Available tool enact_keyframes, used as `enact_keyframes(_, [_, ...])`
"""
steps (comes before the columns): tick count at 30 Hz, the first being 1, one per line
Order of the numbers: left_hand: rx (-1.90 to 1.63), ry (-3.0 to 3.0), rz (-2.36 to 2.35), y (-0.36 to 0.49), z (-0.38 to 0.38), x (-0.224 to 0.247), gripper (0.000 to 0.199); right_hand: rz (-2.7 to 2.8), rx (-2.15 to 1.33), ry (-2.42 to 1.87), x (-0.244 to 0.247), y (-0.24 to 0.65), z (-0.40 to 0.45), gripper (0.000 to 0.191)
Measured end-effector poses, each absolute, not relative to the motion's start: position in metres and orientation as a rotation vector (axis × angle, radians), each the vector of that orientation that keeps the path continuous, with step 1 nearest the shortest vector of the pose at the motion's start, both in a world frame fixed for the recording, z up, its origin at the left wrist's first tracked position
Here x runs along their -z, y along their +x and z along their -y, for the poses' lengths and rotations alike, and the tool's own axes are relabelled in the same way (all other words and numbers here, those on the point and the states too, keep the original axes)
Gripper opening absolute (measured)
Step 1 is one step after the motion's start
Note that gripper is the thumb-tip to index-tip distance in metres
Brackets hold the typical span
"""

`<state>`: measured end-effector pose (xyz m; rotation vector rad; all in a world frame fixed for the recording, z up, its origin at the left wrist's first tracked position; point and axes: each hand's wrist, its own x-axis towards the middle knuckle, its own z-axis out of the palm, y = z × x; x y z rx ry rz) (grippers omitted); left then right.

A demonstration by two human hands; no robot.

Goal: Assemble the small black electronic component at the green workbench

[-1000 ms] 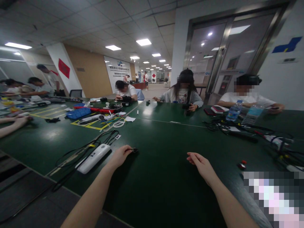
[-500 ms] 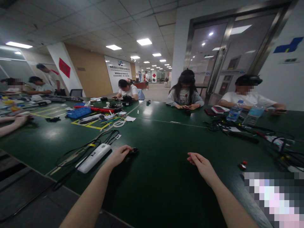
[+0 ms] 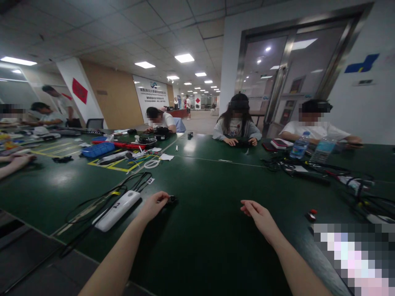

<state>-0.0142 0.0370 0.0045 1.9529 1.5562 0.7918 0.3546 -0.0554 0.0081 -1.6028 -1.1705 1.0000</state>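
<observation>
Over the green table (image 3: 197,246), my left hand (image 3: 154,205) pinches a small black object (image 3: 173,199) with a shiny bit on it. It is too small and dark for me to name its kind. My right hand (image 3: 258,213) hovers apart to the right, its fingers curled together, and nothing shows between them. A white power strip (image 3: 119,209) marked "2" lies left of my left hand, with black cables (image 3: 92,201) around it. Right of my right hand sits a small red and black object (image 3: 311,214).
A blue basket (image 3: 98,150), loose wires and a white cable coil (image 3: 152,164) lie at the back left. Water bottles (image 3: 300,146) and tangled cables (image 3: 284,164) stand and lie at the right. Across the table, people sit handling small things. A blurred-out patch covers the lower right corner.
The view has shifted slightly, so things sit a little further left. Both hands keep nearly the same pose; the left still pinches the small black object. The person opposite has moved their hands apart.
</observation>
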Motion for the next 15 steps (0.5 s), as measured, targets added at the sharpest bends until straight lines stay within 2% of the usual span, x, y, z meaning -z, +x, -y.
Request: enact_keyframes(15, [-0.680, 1.894, -2.216, -0.041, -0.044, -0.008, 0.026, 1.216, -1.007, -1.589, -0.009, 0.355, 0.057, 0.035])
